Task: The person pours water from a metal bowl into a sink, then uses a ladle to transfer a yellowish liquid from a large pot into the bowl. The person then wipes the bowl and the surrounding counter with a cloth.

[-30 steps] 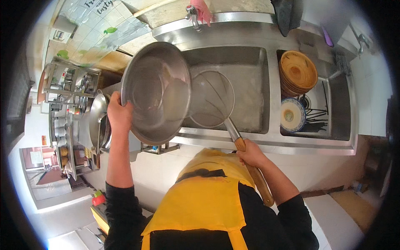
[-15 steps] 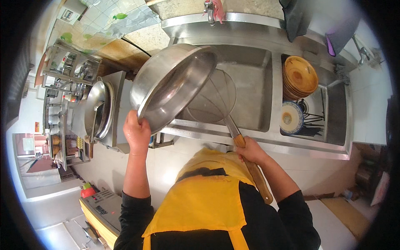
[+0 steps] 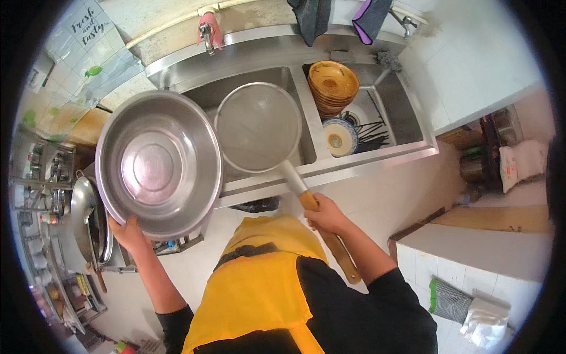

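A wide stainless steel basin [image 3: 177,200] is in my left hand [image 3: 130,235], gripped by its near rim and tilted so that its bare inside shows. My right hand [image 3: 325,213] is closed round the wooden handle of a large mesh strainer [image 3: 257,127]. The strainer's round head hangs over the left sink bowl [image 3: 277,79], beside the basin's right rim. Fingers of my left hand wrap under the rim and are partly hidden.
In the right sink bowl [image 3: 407,121] stand a stack of yellow-brown bowls [image 3: 334,82], a blue-rimmed bowl [image 3: 340,137] and several dark sticks. A tap [image 3: 206,40] with a pink cloth rises behind. A wok [image 3: 85,212] is at the left, near shelves; dark cloths [image 3: 311,20] hang at the back.
The basin has turned from a steep tilt to show its inside, and moved left, away from the strainer. The strainer's mesh now faces up more. The view has swung right.
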`<state>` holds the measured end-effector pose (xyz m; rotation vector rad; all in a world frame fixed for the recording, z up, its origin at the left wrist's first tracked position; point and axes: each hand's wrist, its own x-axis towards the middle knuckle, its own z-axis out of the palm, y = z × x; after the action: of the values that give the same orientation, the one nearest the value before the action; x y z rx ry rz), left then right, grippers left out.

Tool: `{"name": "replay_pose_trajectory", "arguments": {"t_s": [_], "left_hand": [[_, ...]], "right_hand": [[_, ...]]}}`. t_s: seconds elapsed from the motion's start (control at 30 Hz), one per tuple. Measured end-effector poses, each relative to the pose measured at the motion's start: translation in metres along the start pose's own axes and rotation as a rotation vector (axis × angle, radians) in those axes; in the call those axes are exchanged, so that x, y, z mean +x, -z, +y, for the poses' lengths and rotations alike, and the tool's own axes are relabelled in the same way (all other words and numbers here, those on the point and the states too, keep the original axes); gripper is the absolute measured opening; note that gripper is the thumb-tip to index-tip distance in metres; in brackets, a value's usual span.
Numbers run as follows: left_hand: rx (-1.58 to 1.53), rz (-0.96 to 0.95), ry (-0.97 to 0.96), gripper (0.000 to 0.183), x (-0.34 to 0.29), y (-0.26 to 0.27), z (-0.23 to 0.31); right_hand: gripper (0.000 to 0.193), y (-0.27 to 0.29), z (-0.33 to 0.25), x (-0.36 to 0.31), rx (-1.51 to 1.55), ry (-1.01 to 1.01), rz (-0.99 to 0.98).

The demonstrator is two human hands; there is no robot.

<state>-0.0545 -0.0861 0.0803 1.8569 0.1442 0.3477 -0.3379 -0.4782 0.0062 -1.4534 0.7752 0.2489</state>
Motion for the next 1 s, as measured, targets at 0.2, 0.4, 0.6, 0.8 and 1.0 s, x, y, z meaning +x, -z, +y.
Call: {"name": "replay_pose_trajectory", "arguments": {"t_s": [0.2, 0.4, 0.6, 0.8, 1.0], "left_hand": [[-0.278, -0.027, 0.21, 0.055, -0.007, 0.018, -0.021], [-0.241, 0.027, 0.311, 0.056, -0.003, 0.023, -0.025], [-0.324, 0.072, 0.417, 0.067, 0.001, 0.047, -0.063], [-0.251, 0.159, 0.446, 0.068, -0.014, 0.051, -0.081], [-0.332, 0.201, 0.56, 0.068, -0.027, 0.061, -0.106]], "right_hand": [[0.022, 0.055, -0.005, -0.084, 0.039, 0.076, 0.446], [0.041, 0.135, 0.001, -0.101, -0.358, 0.238, 0.979], [0.065, 0.192, 0.098, -0.057, -1.079, 0.077, 1.129], [0.074, 0.197, 0.137, -0.033, -1.056, -0.162, 0.968], [0.076, 0.219, 0.096, 0.003, -0.929, -0.047, 1.096]]}}
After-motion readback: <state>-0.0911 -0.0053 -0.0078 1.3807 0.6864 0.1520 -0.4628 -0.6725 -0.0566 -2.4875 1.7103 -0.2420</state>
